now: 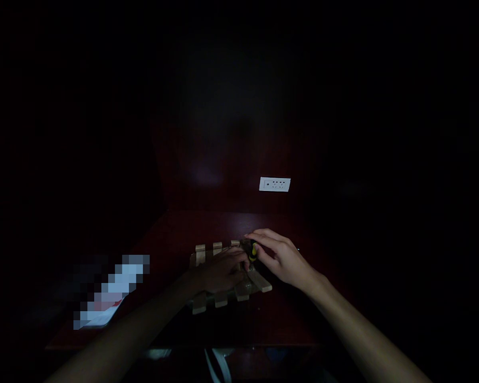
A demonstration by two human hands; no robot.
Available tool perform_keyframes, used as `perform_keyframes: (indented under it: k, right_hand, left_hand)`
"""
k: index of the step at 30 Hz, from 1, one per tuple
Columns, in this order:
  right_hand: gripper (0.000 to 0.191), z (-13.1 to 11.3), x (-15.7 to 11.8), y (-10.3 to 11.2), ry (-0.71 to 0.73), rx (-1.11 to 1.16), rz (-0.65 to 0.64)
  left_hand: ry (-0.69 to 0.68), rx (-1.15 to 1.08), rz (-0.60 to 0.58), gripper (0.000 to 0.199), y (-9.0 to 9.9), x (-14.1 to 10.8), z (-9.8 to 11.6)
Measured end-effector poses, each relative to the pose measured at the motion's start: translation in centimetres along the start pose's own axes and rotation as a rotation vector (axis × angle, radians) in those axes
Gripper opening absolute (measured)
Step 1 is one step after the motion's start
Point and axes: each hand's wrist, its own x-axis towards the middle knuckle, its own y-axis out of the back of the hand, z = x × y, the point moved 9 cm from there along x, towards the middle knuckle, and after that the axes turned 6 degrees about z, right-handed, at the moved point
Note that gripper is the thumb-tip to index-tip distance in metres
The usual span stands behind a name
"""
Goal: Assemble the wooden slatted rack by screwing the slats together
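Note:
A wooden piece made of several pale slats (199, 304) lies on the dark red table. My left hand (221, 270) rests across it, with the fingers curled together near the right-hand slats. What those fingers pinch, if anything, is hidden in shadow. In my right hand (279, 259) is a short screwdriver (254, 251) with a yellow and black handle, gripped between thumb and fingers. It stands roughly upright over the rightmost slat (261, 282), which lies at a slant to the others. The screwdriver's tip is too dark to make out.
A bright, pixelated flat object (112, 292) lies on the left of the table (151, 330). On the wall behind is a white socket plate (275, 184). Below the table's front edge hangs a pale strap-like loop (217, 367). The surroundings are very dark.

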Motion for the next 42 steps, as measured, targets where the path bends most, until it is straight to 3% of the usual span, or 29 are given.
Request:
perform_keyframes:
  k: [26, 35, 42]
  right_hand:
    - [0.039, 0.9, -0.8, 0.3, -0.076, 0.082, 0.036]
    - [0.027, 1.8, -1.0, 0.5, -0.132, 0.109, 0.161]
    - [0.034, 1.7, -1.6, 0.4, -0.136, 0.103, 0.173]
  left_hand:
    - [0.005, -0.007, -0.015, 0.022, -0.3, 0.2, -0.3]
    - [0.004, 0.002, -0.013, 0.023, -0.4, 0.2, -0.4]
    - [-0.020, -0.016, 0.002, 0.021, -0.1, 0.3, 0.1]
